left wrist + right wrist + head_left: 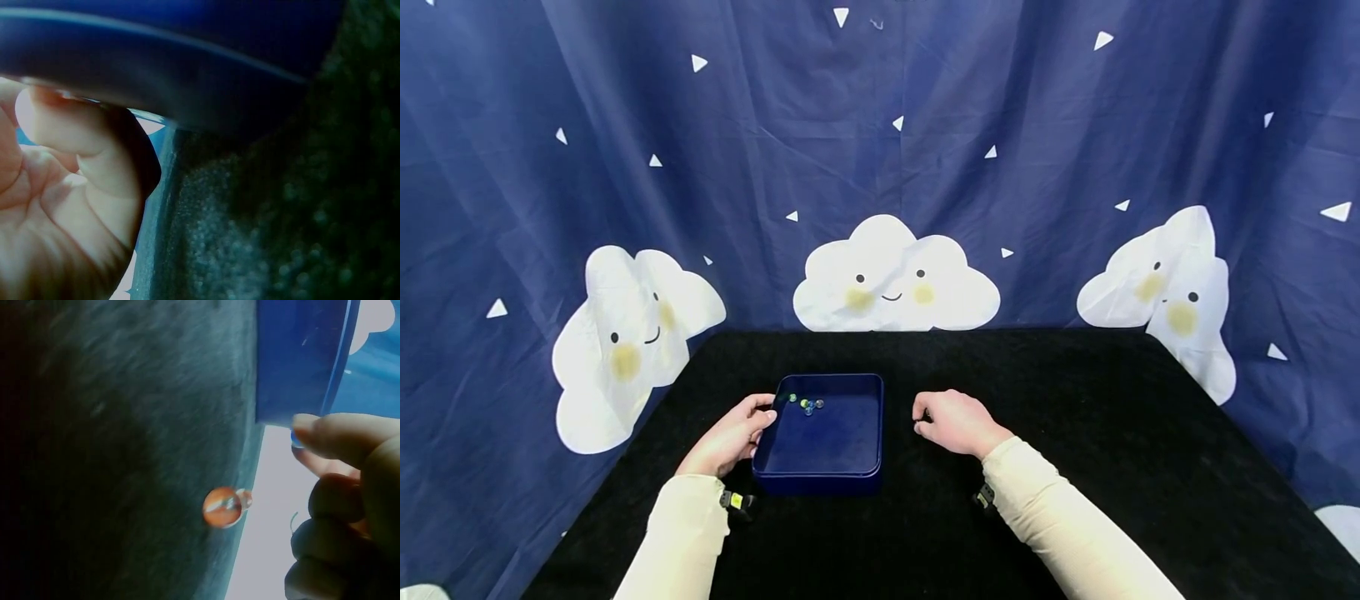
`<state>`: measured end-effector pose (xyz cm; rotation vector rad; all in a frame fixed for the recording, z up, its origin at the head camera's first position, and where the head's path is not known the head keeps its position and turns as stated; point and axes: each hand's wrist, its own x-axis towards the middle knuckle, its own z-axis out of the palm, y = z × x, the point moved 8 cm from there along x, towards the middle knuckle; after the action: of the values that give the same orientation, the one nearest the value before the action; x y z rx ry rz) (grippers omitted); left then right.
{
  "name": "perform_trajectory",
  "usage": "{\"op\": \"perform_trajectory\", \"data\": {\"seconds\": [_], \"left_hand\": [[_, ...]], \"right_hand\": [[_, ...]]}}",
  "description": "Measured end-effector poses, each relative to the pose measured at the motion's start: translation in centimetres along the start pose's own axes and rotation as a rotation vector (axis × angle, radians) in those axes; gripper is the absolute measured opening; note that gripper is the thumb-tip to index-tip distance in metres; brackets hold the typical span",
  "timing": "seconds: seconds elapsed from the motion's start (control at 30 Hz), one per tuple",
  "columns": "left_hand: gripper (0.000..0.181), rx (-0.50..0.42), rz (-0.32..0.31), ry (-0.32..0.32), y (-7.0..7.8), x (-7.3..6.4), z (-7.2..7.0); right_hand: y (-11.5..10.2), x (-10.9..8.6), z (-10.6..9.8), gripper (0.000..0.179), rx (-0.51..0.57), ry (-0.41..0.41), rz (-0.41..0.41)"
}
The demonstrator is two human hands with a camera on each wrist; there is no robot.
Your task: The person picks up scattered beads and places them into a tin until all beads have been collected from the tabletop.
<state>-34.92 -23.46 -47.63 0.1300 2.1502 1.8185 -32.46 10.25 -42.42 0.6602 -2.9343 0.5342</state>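
A square blue box point(827, 446) stands on the black cloth, holding several small glass marbles point(808, 408) near its back left corner. My left hand point(726, 437) grips the box's left side, thumb at the rim; the left wrist view shows its curled fingers point(81, 134) against the blue wall point(156, 69). To the right of the box, over the cloth, is my right hand point(958, 421). Between its thumb and forefinger it pinches a small blue marble point(296, 440), mostly covered by the fingertips. An orange marble point(222, 507) and a smaller-looking one point(245, 498) lie near that hand.
Black cloth point(1112, 483) covers the table. Behind it and along both sides hangs a dark blue curtain point(880, 167) printed with white clouds and triangles. Each wrist carries a small black camera point(739, 502).
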Motion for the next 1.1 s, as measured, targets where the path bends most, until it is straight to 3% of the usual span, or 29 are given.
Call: {"op": "perform_trajectory", "data": {"seconds": [0.2,0.33,0.63,1.1], "left_hand": [[0.045,-0.004,0.006,-0.013,0.0,0.3,0.2],[0.047,-0.006,0.004,-0.011,-0.1,0.3,0.1],[0.049,-0.001,0.009,-0.006,0.1,-0.3,0.0],[0.047,0.005,0.015,-0.003,0.5,-0.5,0.2]], "right_hand": [[-1.3,0.1,-1.1,0.013,0.078,0.120,-0.031],[-2.3,0.5,-1.5,0.013,0.093,0.156,-0.049],[-4.5,1.2,-1.3,0.012,0.127,0.118,-0.076],[-5.5,1.5,-0.6,0.013,0.085,0.103,-0.101]]}}
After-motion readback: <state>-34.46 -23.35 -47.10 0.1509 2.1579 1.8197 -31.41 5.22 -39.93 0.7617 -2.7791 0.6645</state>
